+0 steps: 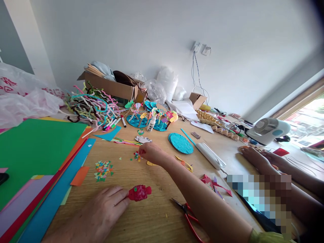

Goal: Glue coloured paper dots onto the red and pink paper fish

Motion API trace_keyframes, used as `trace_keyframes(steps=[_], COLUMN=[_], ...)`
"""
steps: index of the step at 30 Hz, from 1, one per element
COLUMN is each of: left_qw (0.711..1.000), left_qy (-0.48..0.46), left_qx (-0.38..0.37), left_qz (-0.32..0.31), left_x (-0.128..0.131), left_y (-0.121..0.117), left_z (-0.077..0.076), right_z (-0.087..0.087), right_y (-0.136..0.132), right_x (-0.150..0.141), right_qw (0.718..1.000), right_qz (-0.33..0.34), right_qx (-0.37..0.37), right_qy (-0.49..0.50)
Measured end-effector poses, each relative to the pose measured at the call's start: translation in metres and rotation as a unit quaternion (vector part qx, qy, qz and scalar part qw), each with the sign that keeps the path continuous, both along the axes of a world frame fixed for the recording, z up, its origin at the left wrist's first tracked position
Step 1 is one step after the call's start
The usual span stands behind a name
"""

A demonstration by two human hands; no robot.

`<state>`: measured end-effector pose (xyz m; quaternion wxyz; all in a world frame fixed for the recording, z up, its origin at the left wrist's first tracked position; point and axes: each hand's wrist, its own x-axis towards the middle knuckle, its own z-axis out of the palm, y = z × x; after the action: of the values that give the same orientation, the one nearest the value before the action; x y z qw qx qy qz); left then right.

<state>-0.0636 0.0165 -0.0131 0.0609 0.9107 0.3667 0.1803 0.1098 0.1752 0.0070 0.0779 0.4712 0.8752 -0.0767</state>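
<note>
My left hand [107, 207] pinches one end of a red paper fish [140, 193] just above the table, a green dot stuck on its body. Further off, my right hand [151, 153] reaches down with bent fingers to a small pile of coloured paper dots [137, 156]; whether a dot is between its fingertips is hidden. Beside that hand lies a yellow paper piece [151, 163]. Left of it is a heap of tiny coloured paper triangles [103, 169]. A white paper cutout [143, 139] lies just beyond. Red-handled pliers [186, 210] rest under my right forearm.
Coloured paper sheets [37, 145] cover the left side. Behind stand pipe cleaners [88, 108], a glue bottle [151, 124] and blue decorated discs [135, 122]. Blue ovals [181, 143], paper scraps [215, 184] and a fan [268, 130] are rightward. Another person's hands [254, 157] work at right.
</note>
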Motion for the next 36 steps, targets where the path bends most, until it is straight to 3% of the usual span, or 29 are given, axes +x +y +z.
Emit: trace_keyframes(steps=[9,20,30,36], left_qw=[0.999,1.000,0.999,0.999], left_qy=[0.049,0.025,0.010,-0.005], left_qx=[-0.018,-0.010,-0.046,-0.039], left_qz=[0.012,0.003,0.007,0.021], left_x=[0.005,0.002,0.001,0.002], left_y=[0.001,0.001,-0.001,-0.002], left_z=[0.006,-0.001,0.004,0.004], right_z=[-0.001,0.002,0.011,0.006], right_y=[-0.002,-0.004,-0.017,-0.026], right_x=[-0.003,-0.002,0.001,0.000], right_qw=[0.999,0.998,0.998,0.997], right_qz=[0.019,-0.001,0.011,0.019], right_qx=[0.007,0.026,0.029,0.029], right_qy=[-0.031,-0.050,-0.049,-0.073])
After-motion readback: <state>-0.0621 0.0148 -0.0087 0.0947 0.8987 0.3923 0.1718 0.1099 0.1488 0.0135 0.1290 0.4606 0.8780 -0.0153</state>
